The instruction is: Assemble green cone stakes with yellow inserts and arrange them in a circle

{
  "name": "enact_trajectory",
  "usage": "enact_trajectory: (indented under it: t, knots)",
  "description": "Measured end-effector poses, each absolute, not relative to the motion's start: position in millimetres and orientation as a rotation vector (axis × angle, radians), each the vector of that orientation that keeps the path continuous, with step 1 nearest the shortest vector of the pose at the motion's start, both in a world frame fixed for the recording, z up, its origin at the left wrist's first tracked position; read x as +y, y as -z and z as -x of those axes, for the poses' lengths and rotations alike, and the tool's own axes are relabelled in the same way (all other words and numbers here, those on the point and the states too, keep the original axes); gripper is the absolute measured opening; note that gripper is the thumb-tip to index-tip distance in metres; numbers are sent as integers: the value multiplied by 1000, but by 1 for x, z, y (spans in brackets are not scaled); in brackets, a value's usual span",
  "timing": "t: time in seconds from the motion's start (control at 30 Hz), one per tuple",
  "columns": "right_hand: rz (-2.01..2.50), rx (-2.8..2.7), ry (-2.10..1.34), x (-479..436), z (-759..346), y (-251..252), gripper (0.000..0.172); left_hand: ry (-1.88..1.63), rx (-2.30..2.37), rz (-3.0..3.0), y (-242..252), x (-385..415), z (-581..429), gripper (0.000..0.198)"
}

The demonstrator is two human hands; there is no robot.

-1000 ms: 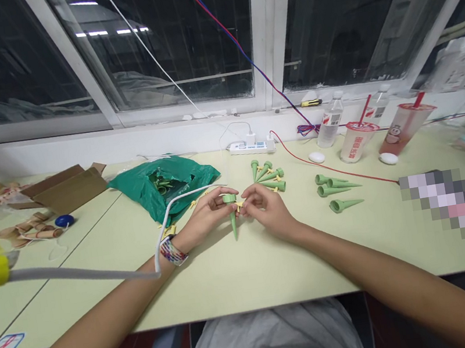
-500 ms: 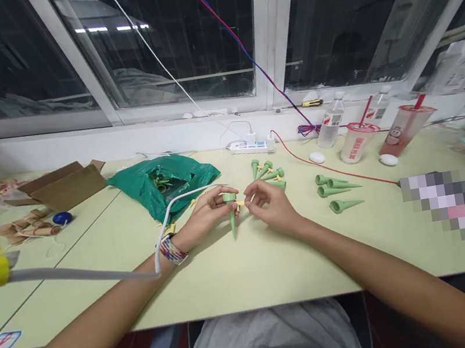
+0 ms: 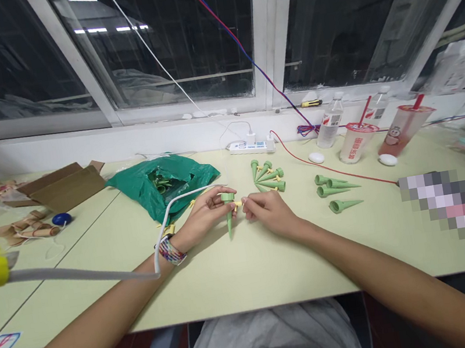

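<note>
My left hand (image 3: 204, 212) is closed around the top of a green cone-shaped spike (image 3: 229, 217), held point down just above the pale table (image 3: 247, 266). My right hand (image 3: 267, 211) pinches a small yellow piece (image 3: 238, 203) at the side of that spike's head. A white cable (image 3: 175, 203) loops over my left wrist, which wears a patterned band. A group of assembled green spikes with yellow pieces (image 3: 269, 176) lies just behind my hands. Three plain green spikes (image 3: 335, 189) lie to the right.
A green plastic bag (image 3: 163, 182) holding more parts lies at back left, beside an open cardboard box (image 3: 64, 186) and brown paper rolls (image 3: 29, 227). A power strip (image 3: 252, 146), a bottle (image 3: 329, 122), two lidded drink cups (image 3: 379, 136) and a red wire stand along the back.
My right hand has closed back onto the yellow piece at the spike's head after briefly loosening. The spike has tilted slightly, its tip swinging left.
</note>
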State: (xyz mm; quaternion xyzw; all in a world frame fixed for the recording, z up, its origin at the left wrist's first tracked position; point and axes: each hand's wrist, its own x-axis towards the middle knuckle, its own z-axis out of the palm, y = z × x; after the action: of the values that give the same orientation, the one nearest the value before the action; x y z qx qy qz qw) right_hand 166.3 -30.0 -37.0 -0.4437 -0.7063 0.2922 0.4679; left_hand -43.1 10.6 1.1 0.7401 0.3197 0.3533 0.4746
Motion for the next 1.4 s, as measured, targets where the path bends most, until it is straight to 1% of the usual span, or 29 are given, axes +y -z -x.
enact_trajectory:
  t: [0.03, 0.07, 0.17, 0.27, 0.3, 0.37, 0.4, 0.43, 0.53, 0.63, 0.67, 0.77, 0.8, 0.93, 1.03, 1.1, 1.2, 1.27, 1.33, 1.4]
  knots:
    - [1110, -1724, -753, -30, -166, 37, 44, -869, 782, -1812, -1, 11, 43, 35]
    - [1111, -1714, -775, -30, -166, 37, 43, -874, 784, -1817, -1, 11, 43, 36]
    - [1034, -1704, -706, -29, -166, 37, 20, -875, 788, -1834, 0, 11, 43, 37]
    - [981, -1740, -592, -29, -166, 37, 15, -859, 778, -1827, 1, 10, 43, 37]
    - [991, -1753, -592, -29, -167, 37, 16, -851, 774, -1824, 1, 10, 43, 37]
    - [1037, -1754, -653, -29, -168, 37, 31, -838, 774, -1827, 0, 9, 43, 37]
    - [1057, -1746, -685, -28, -169, 38, 35, -835, 779, -1830, 0, 9, 42, 38]
    - [1066, -1740, -704, -28, -170, 38, 35, -833, 783, -1835, 0, 9, 42, 37]
    - [1029, -1787, -642, -29, -171, 36, 16, -836, 784, -1845, 0, 9, 42, 37]
    - [1005, -1864, -579, -30, -169, 34, 12, -820, 773, -1834, 1, 10, 42, 36]
    - [1012, -1876, -581, -31, -169, 34, 12, -817, 777, -1829, 1, 10, 42, 36]
    - [1054, -1886, -596, -32, -167, 34, 22, -841, 802, -1827, 2, 10, 42, 36]
    - [1063, -1895, -581, -32, -168, 34, 23, -847, 804, -1828, 2, 10, 42, 36]
    - [1047, -2005, -388, -34, -171, 33, 15, -805, 735, -1787, 4, 10, 43, 39]
    - [1026, -2073, -277, -35, -172, 31, 18, -781, 705, -1750, 6, 11, 43, 43]
    - [1031, -2026, -376, -35, -169, 31, 23, -814, 734, -1779, 6, 10, 42, 43]
    - [1046, -1771, -847, -32, -161, 35, 36, -900, 810, -1882, 5, 7, 40, 41]
    - [1037, -1588, -1134, -30, -156, 38, 41, -934, 834, -1922, 4, 4, 38, 39]
    - [1017, -1515, -1195, -29, -155, 38, 42, -932, 842, -1913, 3, 3, 38, 40]
    - [1019, -1590, -1024, -31, -157, 37, 39, -914, 843, -1874, 2, 3, 38, 41]
